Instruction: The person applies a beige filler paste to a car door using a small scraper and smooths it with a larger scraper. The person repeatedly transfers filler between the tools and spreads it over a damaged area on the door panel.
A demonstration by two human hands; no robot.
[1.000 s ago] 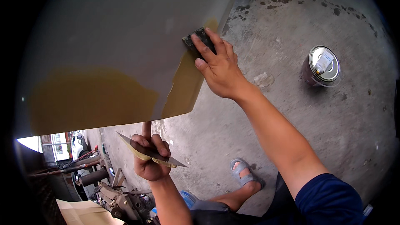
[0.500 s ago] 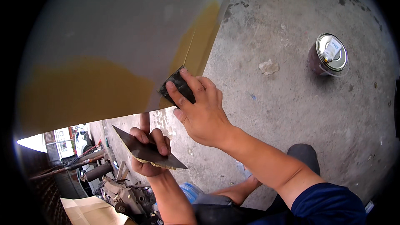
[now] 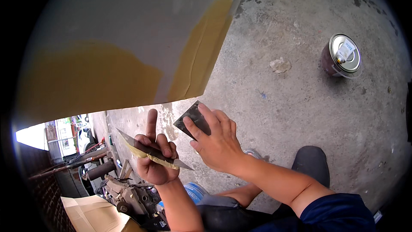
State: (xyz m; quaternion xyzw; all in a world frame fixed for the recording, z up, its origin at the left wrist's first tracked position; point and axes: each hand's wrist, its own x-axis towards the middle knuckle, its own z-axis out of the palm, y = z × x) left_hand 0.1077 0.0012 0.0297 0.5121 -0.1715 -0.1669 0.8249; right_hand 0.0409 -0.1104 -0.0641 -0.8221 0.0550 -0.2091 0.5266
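Note:
My right hand grips a dark, flat rectangular putty spreader, its fingers laid over the face. The spreader is just off the lower corner of a grey panel, apart from it. Two mustard-yellow filler patches cover the panel's lower part; the one by the right edge has a thin raised line running down it. Below the panel, my left hand holds a thin metal putty plate between its fingers, one finger pointing up. Pale yellow putty clings along the plate's near edge.
On the concrete floor at right stands a lidded can with a white tube on top. A greasy engine part, cardboard and a blue-white bucket are at lower left. My bent knee is at lower right.
My right hand has drawn the spreader off the panel, down and slightly right. The raised line in the right-hand patch now reaches lower. The plate in my left hand has tilted, showing more putty.

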